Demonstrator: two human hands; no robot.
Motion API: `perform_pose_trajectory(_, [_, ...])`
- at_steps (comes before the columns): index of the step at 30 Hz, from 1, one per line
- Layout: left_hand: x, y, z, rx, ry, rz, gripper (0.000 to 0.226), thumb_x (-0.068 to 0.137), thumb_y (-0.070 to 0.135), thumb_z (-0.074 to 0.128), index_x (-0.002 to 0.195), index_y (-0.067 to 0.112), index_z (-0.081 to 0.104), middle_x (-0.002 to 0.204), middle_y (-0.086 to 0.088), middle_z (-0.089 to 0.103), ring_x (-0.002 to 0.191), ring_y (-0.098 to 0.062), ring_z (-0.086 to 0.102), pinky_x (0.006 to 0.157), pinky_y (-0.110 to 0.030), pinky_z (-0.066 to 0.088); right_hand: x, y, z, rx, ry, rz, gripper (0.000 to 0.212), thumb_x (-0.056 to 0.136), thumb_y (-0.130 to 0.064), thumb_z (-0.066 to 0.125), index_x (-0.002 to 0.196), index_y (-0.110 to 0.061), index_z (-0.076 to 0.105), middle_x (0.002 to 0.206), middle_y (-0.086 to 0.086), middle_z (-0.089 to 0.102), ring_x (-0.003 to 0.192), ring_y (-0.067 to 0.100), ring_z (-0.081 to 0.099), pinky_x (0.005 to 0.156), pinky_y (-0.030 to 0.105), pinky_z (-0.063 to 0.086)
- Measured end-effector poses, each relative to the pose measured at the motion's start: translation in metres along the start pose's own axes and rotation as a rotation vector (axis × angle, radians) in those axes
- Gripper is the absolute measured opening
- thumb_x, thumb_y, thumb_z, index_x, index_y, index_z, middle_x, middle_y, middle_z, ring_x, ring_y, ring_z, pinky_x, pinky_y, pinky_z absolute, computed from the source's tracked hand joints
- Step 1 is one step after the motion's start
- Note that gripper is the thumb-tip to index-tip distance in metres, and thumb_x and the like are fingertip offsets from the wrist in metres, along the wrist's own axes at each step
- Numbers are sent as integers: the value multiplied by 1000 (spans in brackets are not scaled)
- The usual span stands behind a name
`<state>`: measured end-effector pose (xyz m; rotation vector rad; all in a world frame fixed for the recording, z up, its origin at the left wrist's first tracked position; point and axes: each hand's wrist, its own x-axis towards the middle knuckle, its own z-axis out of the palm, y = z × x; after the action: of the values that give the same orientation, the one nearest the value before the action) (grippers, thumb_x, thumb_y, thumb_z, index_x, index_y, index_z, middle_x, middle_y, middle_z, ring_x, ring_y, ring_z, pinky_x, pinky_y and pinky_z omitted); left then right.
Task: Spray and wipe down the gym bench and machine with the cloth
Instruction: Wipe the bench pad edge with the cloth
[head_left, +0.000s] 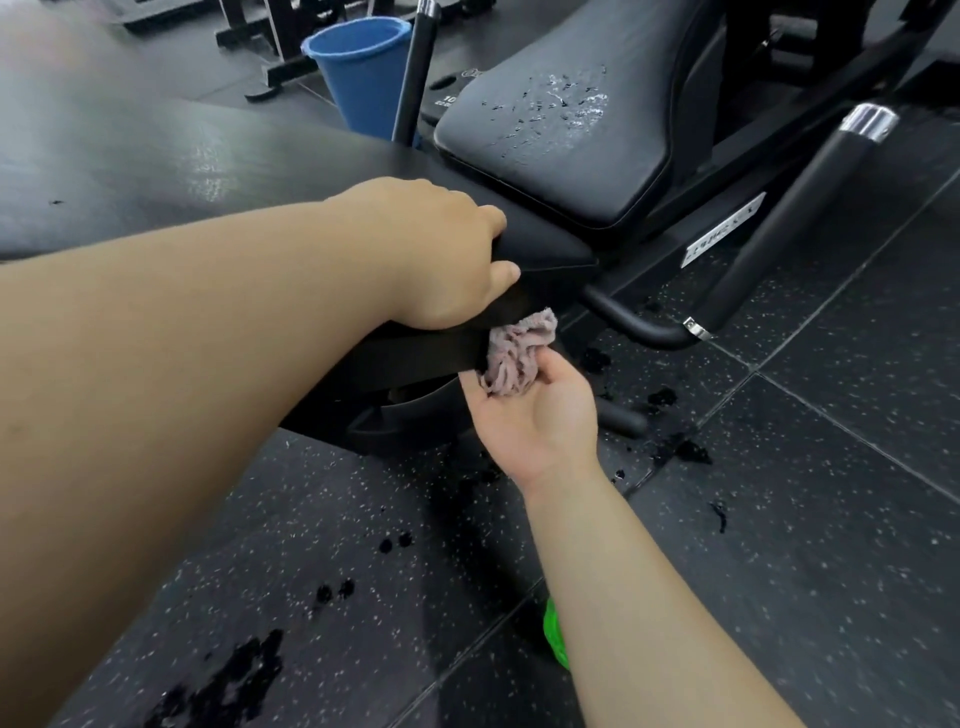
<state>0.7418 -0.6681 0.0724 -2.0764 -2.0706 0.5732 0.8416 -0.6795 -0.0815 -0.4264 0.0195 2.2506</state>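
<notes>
The speckled rubber floor (831, 467) filled most of the view, marked with dark wet patches (244, 670) below the equipment. Over it ran the long bench pad (182, 171), its near end pointing toward the seat pad (519, 176), which carried a spread of spray droplets (566, 109) that had not been wiped. A black padded machine arm (779, 234) with a chrome cap slanted to the right, and a blue bucket (358, 78) stood behind the bench. The left hand (452, 254) gripped the end of the long pad, fingers curled over its edge. The right hand (540, 415) was turned palm-up beneath it, its fingers holding the bunched pink cloth (519, 358) up against the black bracket (415, 353) under the pad (the fingertips themselves were hidden by the cloth). A bright green object (555, 634) showed beside the right forearm on the floor; whether it was the spray bottle could not be told. The step in hand looked like wiping the underside and frame at the pad's end, with the left hand steadying. The next move would probably call for bringing the cloth up onto the wet seat pad and drawing it across the droplets with firm, flat pressure.
</notes>
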Motion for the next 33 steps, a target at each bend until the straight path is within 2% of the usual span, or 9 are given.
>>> perform_pose_trajectory(2, [-1,0,1,11,2,-3,56,99,56,27,142,23,39,146,-5,47,130,-34,46,101,-45,40,7,-2,-3,78,35,4,36,103,-14,38,129,-3,60,132,17,62,128,31,54,115,44,34])
perform_pose_trajectory(7, [-1,1,0,14,2,4,54,98,56,26,138,23,41,143,-3,48,127,-33,47,99,-45,41,33,0,7,138,89,-122,44,103,-37,45,139,-15,56,136,8,61,130,25,53,116,42,34])
perform_pose_trajectory(9, [-1,1,1,18,-3,4,54,98,57,26,138,24,41,143,-2,47,127,-32,46,99,-46,42,29,8,4,188,67,-41,42,100,-40,51,129,-13,63,128,8,66,125,24,57,113,41,37])
perform_pose_trajectory(13, [-2,1,0,2,-1,-2,55,95,58,25,137,26,41,143,1,48,126,-31,47,98,-49,43,15,19,-4,94,126,52,19,95,-32,57,91,-15,64,85,1,61,83,13,54,92,29,44])
perform_pose_trajectory(16, [-5,3,-1,2,9,5,58,90,60,22,133,26,44,139,2,51,123,-30,50,97,-48,44,8,24,-1,78,129,124,25,95,-40,57,103,-18,66,101,2,61,95,14,53,96,31,41])
perform_pose_trajectory(19, [-9,3,-4,5,-21,-10,61,88,61,20,132,27,44,139,3,51,122,-29,50,97,-48,44,15,20,0,50,125,57,34,99,-41,49,119,-18,64,125,6,61,123,19,52,111,35,33])
perform_pose_trajectory(21, [-9,3,-4,-4,-18,-2,60,88,61,20,131,26,44,138,2,52,121,-30,50,96,-48,44,27,8,-1,52,85,-22,38,100,-44,45,110,-18,71,121,6,67,131,22,50,118,40,28])
perform_pose_trajectory(27, [-7,3,-1,16,34,-4,57,89,59,22,125,25,49,130,-1,56,115,-31,53,89,-46,47,22,22,7,176,-21,-26,64,76,-41,65,131,-9,60,122,13,68,122,27,60,110,43,42])
perform_pose_trajectory(33, [-10,3,-1,38,49,28,48,96,53,29,127,22,49,130,-4,55,115,-32,53,79,-40,42,-8,61,24,1,85,173,40,84,-51,60,103,-16,69,100,5,68,100,21,57,103,35,40])
